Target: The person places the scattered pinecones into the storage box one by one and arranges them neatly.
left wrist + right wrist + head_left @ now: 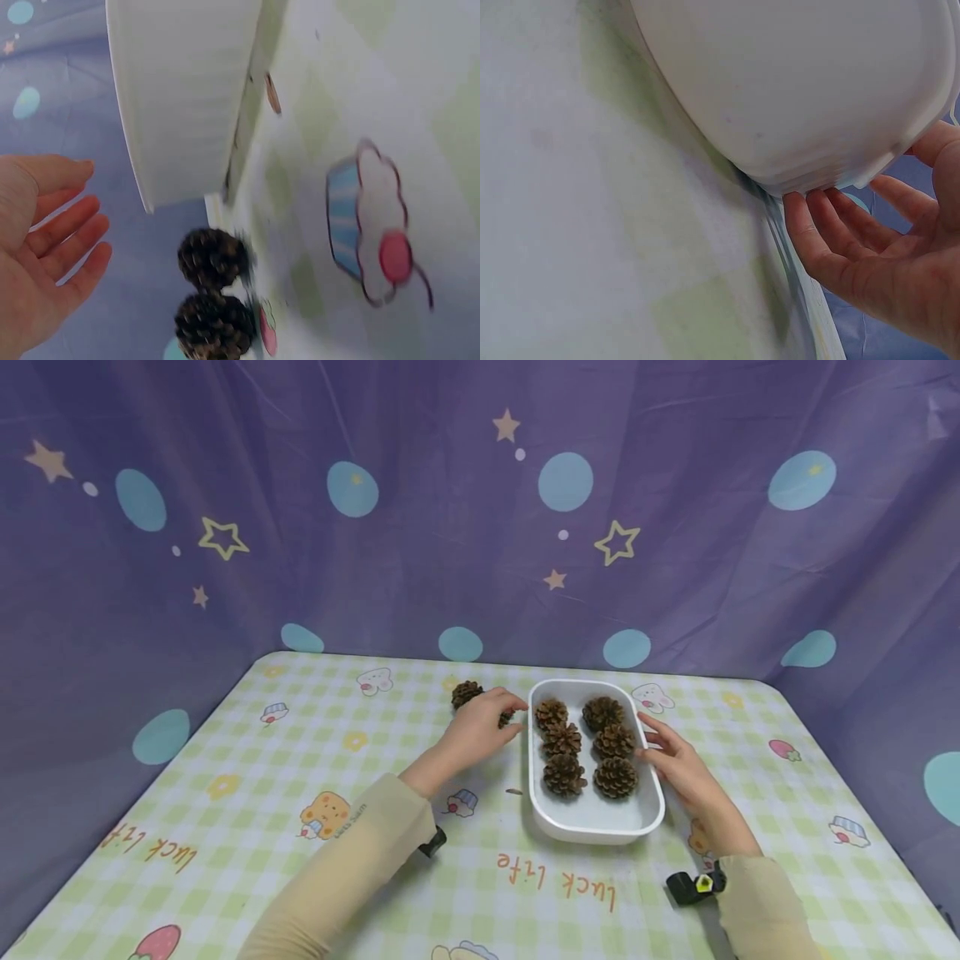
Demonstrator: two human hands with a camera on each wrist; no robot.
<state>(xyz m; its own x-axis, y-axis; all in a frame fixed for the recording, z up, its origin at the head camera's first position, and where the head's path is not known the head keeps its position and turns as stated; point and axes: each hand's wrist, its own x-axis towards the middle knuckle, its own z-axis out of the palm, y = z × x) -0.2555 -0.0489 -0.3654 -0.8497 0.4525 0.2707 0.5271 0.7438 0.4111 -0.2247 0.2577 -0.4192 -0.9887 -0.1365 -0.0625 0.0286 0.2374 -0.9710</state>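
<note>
A white rectangular dish [592,837] with rounded corners holds several brown pine cones [615,778], set in two columns. My left hand [480,724] is just left of the dish, with nothing in its grasp; in the left wrist view its fingers are loosely bent. Beside it on the table lie two more pine cones: one [467,693] in plain sight, the other [506,718] partly hidden by the hand in the head view. My right hand [678,768] touches the dish's right side with its fingertips, as the right wrist view also shows.
A green-and-white checked cloth [262,827] with cartoon prints covers the table. One small brown flake [513,792] lies left of the dish. Behind the table hangs a purple curtain [450,568] with stars and blue spots.
</note>
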